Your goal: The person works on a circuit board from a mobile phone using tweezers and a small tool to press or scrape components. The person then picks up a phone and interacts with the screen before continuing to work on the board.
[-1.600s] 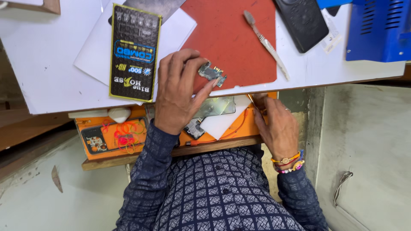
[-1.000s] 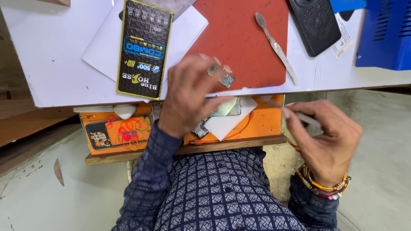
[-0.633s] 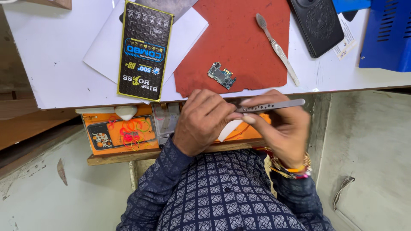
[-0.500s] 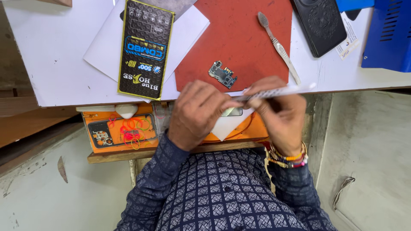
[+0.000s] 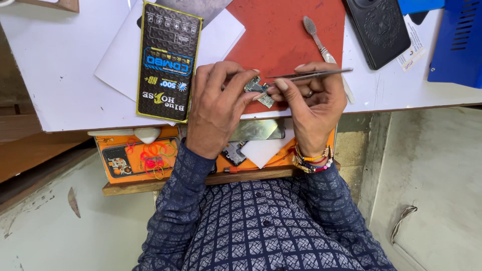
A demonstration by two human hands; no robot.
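My left hand (image 5: 218, 108) pinches a small green circuit board (image 5: 259, 91) over the near edge of the red mat (image 5: 286, 30). My right hand (image 5: 314, 100) grips thin metal tweezers (image 5: 309, 76), whose tips touch the board from the right. Both hands meet just above the white table's front edge. My fingers hide part of the board.
A black and yellow flat packet (image 5: 166, 60) lies on white paper at the left. A toothbrush (image 5: 321, 45), a black phone case (image 5: 380, 30) and a blue box (image 5: 457, 40) sit at the right. An open orange drawer (image 5: 145, 155) with parts is below the table edge.
The board was set on the mat while my right hand brought tweezers up from the drawer. Now my left hand holds the board again and the tweezer tips touch it.
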